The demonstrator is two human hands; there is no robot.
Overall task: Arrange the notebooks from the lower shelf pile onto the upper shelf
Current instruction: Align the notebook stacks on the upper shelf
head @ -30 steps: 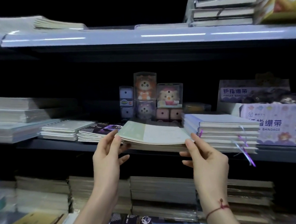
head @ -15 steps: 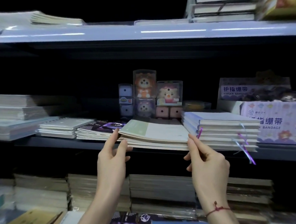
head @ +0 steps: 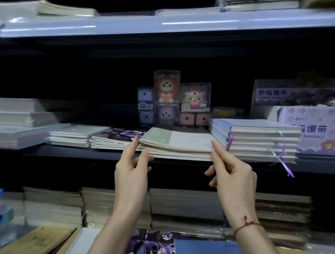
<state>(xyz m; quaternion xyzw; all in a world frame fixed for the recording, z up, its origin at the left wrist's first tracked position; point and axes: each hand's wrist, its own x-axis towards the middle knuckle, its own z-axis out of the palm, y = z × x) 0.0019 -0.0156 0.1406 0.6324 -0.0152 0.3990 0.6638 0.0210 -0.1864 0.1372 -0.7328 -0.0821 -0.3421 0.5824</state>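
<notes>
Landmark: green-and-white notebook stack (head: 176, 146), lying flat on the middle shelf (head: 180, 160), front edge flush with or slightly over the shelf lip.

Edges and room: the stack's right side is tight against a taller stack of blue-covered notebooks (head: 253, 139) with purple ribbons hanging off the front. Its left side touches or slightly overlaps a low pile of purple-print notebooks (head: 115, 138). Behind it stand boxed cartoon toys (head: 166, 91). Above it is dark open space up to the pale upper shelf (head: 168, 24).

Left hand (head: 131, 169): fingers extended, tips at the stack's left front corner; whether it pinches is unclear. Right hand (head: 236, 173): index finger straight against the right front corner, other fingers curled loosely, gripping nothing.

Stack: thin soft-cover books, top cover half green, half white, cream page edges, slightly fanned.
</notes>
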